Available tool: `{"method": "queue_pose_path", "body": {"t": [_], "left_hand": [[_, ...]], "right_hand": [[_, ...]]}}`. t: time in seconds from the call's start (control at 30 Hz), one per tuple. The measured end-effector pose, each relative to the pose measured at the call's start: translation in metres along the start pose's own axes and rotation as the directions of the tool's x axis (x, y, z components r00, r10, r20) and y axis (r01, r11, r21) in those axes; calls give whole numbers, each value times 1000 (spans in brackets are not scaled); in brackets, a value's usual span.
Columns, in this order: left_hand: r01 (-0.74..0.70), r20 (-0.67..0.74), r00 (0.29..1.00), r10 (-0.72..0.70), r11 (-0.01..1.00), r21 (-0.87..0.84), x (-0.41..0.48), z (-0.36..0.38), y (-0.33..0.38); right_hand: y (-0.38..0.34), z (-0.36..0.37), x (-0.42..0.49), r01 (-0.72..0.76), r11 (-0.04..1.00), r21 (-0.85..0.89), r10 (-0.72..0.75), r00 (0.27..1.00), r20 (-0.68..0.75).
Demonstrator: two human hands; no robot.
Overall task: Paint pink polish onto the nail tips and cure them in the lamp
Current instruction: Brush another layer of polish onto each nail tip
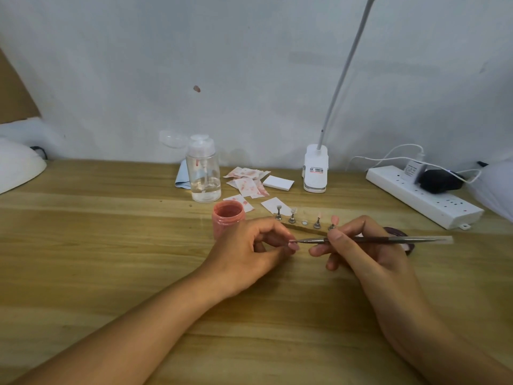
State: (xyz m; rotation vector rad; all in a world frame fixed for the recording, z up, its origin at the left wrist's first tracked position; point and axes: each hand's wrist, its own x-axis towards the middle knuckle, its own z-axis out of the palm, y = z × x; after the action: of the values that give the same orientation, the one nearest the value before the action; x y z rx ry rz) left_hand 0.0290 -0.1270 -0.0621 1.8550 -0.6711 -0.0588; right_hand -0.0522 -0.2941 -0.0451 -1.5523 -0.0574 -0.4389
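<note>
Pink polish filled a small open round jar (228, 216) on the light wooden tabletop (111, 245), just behind the left hand (249, 254), whose thumb and fingers pinched a small pinkish nail tip (293, 244). The right hand (361, 251) gripped a thin dark-handled brush (374, 240) like a pen, its bristles touching that tip. Behind the hands a row of small metal holders (305, 221) stood on a clear strip, the rightmost carrying a pink tip. Farther back stood a clear plastic pump bottle (204, 173), pink-stained white paper wipes (247, 182), a white clip-on lamp (315, 173) with a long bendy neck, and a white power strip (422, 195) with plugs. A pale, scuffed wall (249, 65) rose behind the table's far edge; a white domed object (16, 168) lay at the left edge.
</note>
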Motion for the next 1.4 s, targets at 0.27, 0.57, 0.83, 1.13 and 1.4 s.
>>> {"method": "queue_pose_path", "body": {"t": [0.27, 0.57, 0.83, 1.13, 1.4], "left_hand": [[-22, 13, 1000, 22, 1000, 13, 0, -2, -2], [-32, 10, 999, 32, 999, 14, 0, -3, -4], [-34, 13, 999, 34, 999, 12, 0, -5, -4], [-32, 21, 999, 32, 999, 9, 0, -5, -4], [-31, 6, 1000, 31, 999, 16, 0, -5, -4]], "right_hand": [[0, 0, 0, 8, 1000, -4, -8, 1000, -7], [-1, 1, 0, 6, 1000, -9, -6, 1000, -1], [-3, 2, 0, 8, 1000, 2, -8, 1000, -1], [-5, 3, -2, 9, 1000, 6, -9, 1000, 0], [-3, 1, 0, -35, 999, 9, 35, 996, -79]]}}
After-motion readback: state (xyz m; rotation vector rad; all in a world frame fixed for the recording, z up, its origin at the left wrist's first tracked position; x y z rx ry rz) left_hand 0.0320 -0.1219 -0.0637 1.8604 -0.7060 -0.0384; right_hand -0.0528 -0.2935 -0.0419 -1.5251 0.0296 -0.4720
